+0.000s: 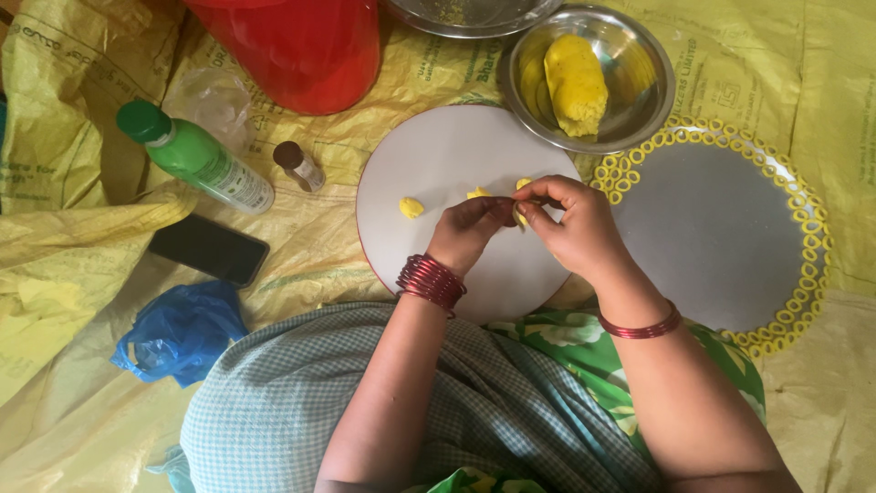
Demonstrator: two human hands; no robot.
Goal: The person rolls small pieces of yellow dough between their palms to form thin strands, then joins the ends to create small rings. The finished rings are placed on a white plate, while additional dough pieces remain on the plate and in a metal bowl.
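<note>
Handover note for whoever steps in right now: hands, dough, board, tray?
Left hand and right hand meet over the round white board, pinching a small yellow dough bit in a shared grip.
Three more small yellow dough pieces lie on the board.
Large yellow dough lump sits in the round steel bowl.
Done: yellow dough rings line the rim of the round grey tray.
Left: tray's centre is bare; lump mostly unused.
</note>
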